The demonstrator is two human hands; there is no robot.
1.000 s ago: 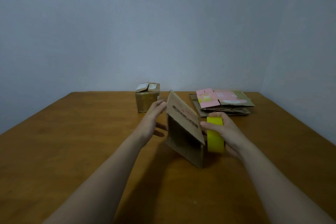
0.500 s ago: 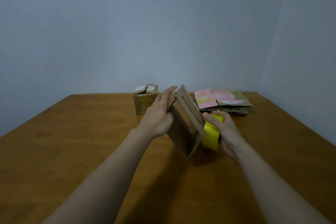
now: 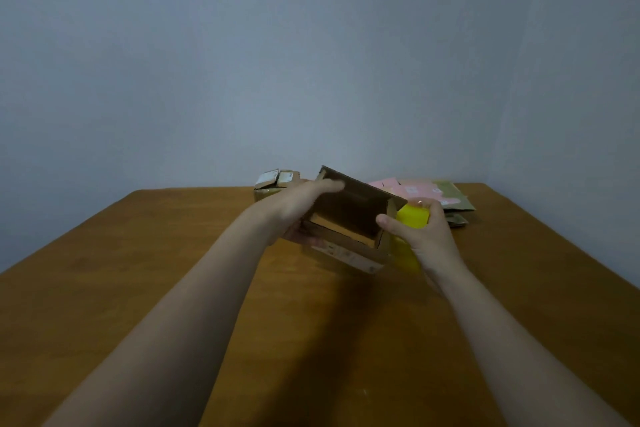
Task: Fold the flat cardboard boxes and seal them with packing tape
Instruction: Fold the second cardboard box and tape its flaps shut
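A small brown cardboard box (image 3: pixel 349 255) is held above the wooden table (image 3: pixel 138 270), tilted, its open side facing me. My left hand (image 3: pixel 298 208) grips its left end, fingers over the far wall and thumb side underneath. My right hand (image 3: pixel 420 236) holds a yellow roll of packing tape (image 3: pixel 410 218) against the box's right end, with the thumb on the box's right wall. Part of the roll is hidden behind the hand.
Behind my left hand, a folded cardboard box (image 3: pixel 273 180) with loose top flaps stands at the table's far edge. A stack of flat cardboard boxes (image 3: pixel 446 194), pink and olive, lies at the far right. The wall rises right behind the table.
The box has been lifted and turned so its opening faces me. My left hand moved from its side to gripping the left end. The tape roll stayed at the right end.
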